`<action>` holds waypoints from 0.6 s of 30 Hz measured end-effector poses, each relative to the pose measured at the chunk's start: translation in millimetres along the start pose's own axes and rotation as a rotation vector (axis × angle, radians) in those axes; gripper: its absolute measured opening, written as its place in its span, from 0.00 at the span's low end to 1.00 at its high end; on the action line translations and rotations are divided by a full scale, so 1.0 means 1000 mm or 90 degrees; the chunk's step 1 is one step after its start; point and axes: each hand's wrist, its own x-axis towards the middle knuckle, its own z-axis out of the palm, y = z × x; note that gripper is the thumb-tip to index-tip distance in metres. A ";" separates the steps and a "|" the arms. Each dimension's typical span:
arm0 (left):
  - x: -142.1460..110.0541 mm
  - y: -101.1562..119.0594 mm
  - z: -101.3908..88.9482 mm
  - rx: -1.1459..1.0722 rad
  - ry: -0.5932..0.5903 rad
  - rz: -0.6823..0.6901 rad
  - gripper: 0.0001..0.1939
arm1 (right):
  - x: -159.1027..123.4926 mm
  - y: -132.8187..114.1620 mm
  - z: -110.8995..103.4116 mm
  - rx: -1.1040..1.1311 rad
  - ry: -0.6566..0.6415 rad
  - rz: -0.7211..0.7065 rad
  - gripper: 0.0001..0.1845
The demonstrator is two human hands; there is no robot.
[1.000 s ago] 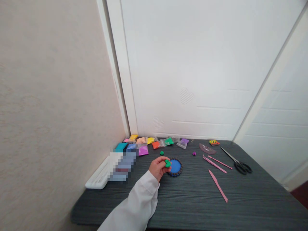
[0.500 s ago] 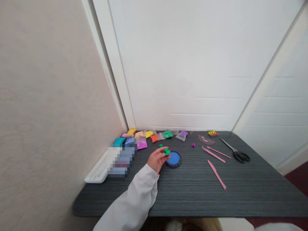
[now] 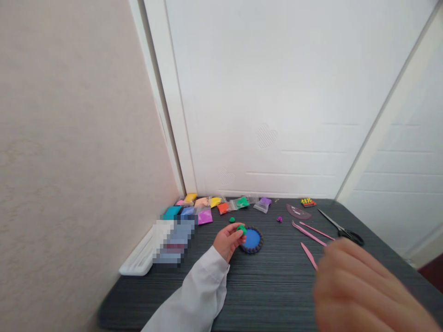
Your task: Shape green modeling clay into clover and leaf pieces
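From my station I judge the green lump (image 3: 242,230), pinched in the fingers (image 3: 234,228) of the left hand (image 3: 226,240) beside the blue disc (image 3: 252,239), light and soft, best held gently by its sides; the blurred right hand's (image 3: 360,290) grip I cannot tell.

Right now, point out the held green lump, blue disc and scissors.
Green lump (image 3: 242,228), head view: its visible middle.
Blue disc (image 3: 252,238), head view: middle of its face.
Scissors (image 3: 341,229), head view: where blades meet handles.

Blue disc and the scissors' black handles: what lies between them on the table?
In the head view: a pink curved-tip tool, a thin pink stick and, nearer the camera, a pink blade-shaped tool, partly hidden by the blurred right hand.
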 end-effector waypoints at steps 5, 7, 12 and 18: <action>0.003 0.000 0.000 0.025 0.001 0.006 0.15 | 0.040 0.055 0.056 -0.009 -0.177 -0.011 0.12; 0.004 0.000 -0.001 0.036 0.006 0.012 0.14 | 0.029 0.079 0.084 0.038 -0.194 0.027 0.12; 0.008 0.000 -0.002 0.086 0.010 0.026 0.14 | -0.006 0.106 0.117 0.045 -0.230 0.044 0.14; 0.009 -0.001 -0.003 0.164 -0.018 0.048 0.12 | -0.012 0.113 0.117 0.030 -0.245 0.046 0.19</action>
